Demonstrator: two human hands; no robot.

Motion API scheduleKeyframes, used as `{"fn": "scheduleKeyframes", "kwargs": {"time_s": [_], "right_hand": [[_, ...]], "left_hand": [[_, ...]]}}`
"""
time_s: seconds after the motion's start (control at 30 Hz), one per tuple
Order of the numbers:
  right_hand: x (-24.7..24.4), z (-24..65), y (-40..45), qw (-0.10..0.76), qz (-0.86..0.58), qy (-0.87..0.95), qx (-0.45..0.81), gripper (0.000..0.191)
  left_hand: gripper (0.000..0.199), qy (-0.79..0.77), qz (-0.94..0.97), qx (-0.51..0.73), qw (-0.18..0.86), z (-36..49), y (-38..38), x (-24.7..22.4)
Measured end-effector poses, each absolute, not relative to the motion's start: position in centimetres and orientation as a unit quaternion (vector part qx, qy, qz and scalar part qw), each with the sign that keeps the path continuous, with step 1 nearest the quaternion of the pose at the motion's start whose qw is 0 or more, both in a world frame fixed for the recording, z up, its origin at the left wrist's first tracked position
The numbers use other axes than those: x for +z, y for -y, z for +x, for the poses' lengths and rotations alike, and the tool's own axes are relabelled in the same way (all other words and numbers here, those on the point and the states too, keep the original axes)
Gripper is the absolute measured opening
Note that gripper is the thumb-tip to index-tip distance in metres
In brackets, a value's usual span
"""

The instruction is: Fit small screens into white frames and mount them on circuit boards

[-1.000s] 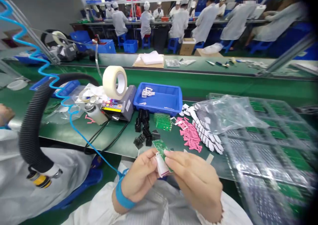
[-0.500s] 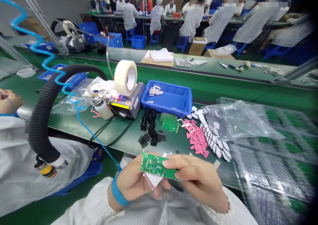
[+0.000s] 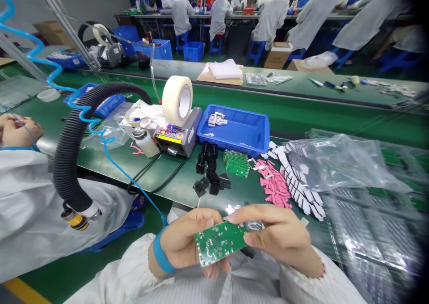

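Stretching before white-coated workers (image 3: 182, 15), a green workbench (image 3: 246, 191) is strewn with pink strips (image 3: 276, 187). Near its edge, a circuit board (image 3: 219, 243) is pinched by the right hand (image 3: 284, 234); whether it is grasped by the left hand (image 3: 181, 239), partly covered, cannot be told.

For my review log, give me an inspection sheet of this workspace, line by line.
Surface: green bench, smooth and shiny.
Work items: circuit board in hand; stacked boards, black parts, pink strips and white pieces on the bench.
Clutter: blue tray; clear bag partly over clear trays; tape roll on grey machine.
Grip: right hand pinches the circuit board; left hand is at its other end, hold unclear.
Cables: blue cord reaches the left wristband; black cables lie by the machine.
Surroundings: co-worker's hands at far left; people in white coats at another bench.
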State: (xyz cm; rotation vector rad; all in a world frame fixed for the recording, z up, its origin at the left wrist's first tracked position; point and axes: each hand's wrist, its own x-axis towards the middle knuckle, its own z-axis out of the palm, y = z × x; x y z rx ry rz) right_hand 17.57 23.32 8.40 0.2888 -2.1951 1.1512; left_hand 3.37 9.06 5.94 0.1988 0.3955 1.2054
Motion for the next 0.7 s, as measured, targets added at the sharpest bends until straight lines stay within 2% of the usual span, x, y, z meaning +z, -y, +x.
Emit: {"fn": "scheduleKeyframes", "kwargs": {"time_s": [0.17, 0.3, 0.37, 0.47, 0.57, 0.63, 0.7], "right_hand": [[8.4, 17.7, -23.5, 0.255, 0.111, 0.844, 0.459, 0.014], [8.8, 17.7, -24.4, 0.239, 0.165, 0.857, 0.426, 0.018], [9.3, 17.5, -25.0, 0.203, 0.169, 0.877, 0.401, 0.017], [9.8, 17.1, -25.4, 0.156, 0.041, 0.926, 0.342, 0.021], [9.6, 16.4, -24.3, 0.219, -0.165, 0.905, 0.326, 0.014], [9.4, 15.9, -23.0, 0.224, -0.210, 0.891, 0.334, 0.022], [9.2, 15.5, -21.8, 0.178, -0.204, 0.907, 0.324, 0.030]], "left_hand": [[0.030, -0.165, 0.091, 0.555, 0.810, 3.2, -8.9, 5.7], [0.041, -0.157, 0.075, 0.543, 0.821, 3.3, -8.8, 5.5], [0.043, -0.147, 0.060, 0.540, 0.827, 3.4, -8.7, 5.3], [0.045, -0.149, 0.047, 0.571, 0.806, 3.5, -8.9, 5.0], [0.035, -0.206, 0.044, 0.641, 0.739, 3.6, -9.8, 4.8], [0.027, -0.255, 0.045, 0.682, 0.684, 3.8, -10.7, 4.5], [0.027, -0.288, 0.052, 0.705, 0.646, 4.2, -11.7, 4.2]]}}
